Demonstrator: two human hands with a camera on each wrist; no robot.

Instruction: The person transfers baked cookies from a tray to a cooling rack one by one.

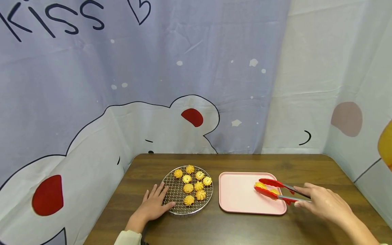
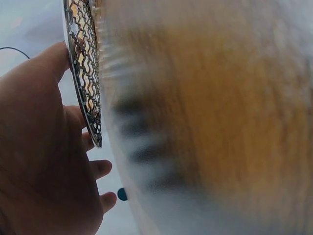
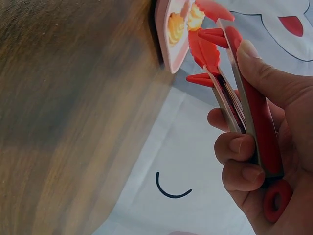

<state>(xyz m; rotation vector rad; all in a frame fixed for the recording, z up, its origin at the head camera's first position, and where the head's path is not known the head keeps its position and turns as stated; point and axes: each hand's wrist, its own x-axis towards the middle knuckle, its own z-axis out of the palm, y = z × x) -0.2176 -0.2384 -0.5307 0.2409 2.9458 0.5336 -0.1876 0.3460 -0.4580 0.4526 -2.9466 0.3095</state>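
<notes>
My left hand (image 1: 151, 205) lies with fingers spread at the left rim of a round wire rack (image 1: 175, 191). In the left wrist view, thumb and fingers sit along the rack's metal edge (image 2: 80, 100) without curling round it. Several golden piped cookies (image 1: 200, 195) are spread over the mesh. With my right hand (image 1: 326, 200) I grip red-tipped metal tongs (image 3: 259, 122), fingers wrapped round the red handles. Their scalloped heads (image 1: 267, 193) stand apart over the right side of a pink tray (image 1: 237, 195). Two yellow cookies (image 1: 260, 185) show at the heads, one partly covered by them.
Rack and tray stand side by side on a dark wooden table (image 1: 245, 228), a narrow strip of wood between them. A printed curtain (image 1: 199, 68) hangs behind the table's back edge and along both sides.
</notes>
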